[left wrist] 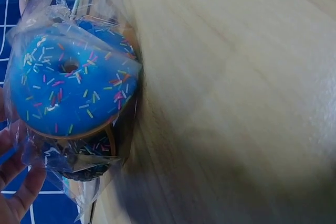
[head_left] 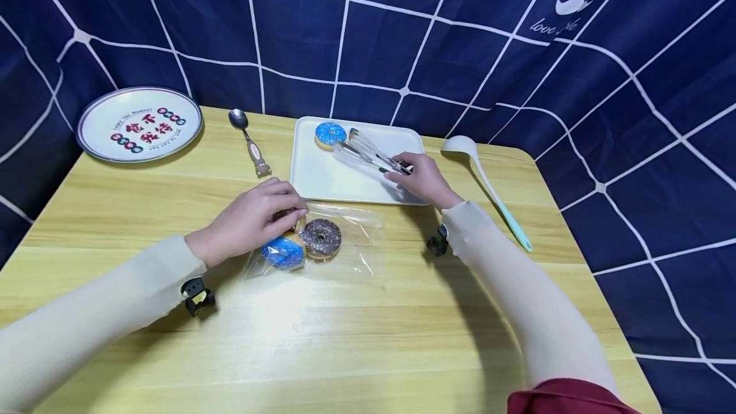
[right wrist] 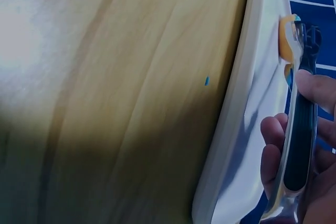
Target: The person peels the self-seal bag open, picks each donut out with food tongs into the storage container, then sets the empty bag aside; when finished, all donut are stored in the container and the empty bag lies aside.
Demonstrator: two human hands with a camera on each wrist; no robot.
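My left hand point(head_left: 255, 219) grips a clear plastic bag point(head_left: 359, 245) of doughnuts at its upper left edge. Inside lie a blue doughnut point(left wrist: 73, 82) with coloured sprinkles, a chocolate doughnut point(head_left: 321, 238) and another dark one point(left wrist: 86, 156) partly under the fingers. Over the right part of a white tray point(head_left: 313, 181), my right hand point(head_left: 422, 177) holds metal tongs point(right wrist: 299, 140) with dark grip panels, fingers curled round the handle. The tongs' ends point left, beside a blue doughnut point(head_left: 330, 135) on the tray; whether they touch it I cannot tell.
A patterned white plate point(head_left: 140, 125) stands at the far left, with a spoon point(head_left: 250, 144) to its right. Right of the tray lies a white ladle point(head_left: 489, 187) with a mint handle end. Blue checked cloth point(head_left: 299, 30) hangs behind the wooden table point(head_left: 345, 344).
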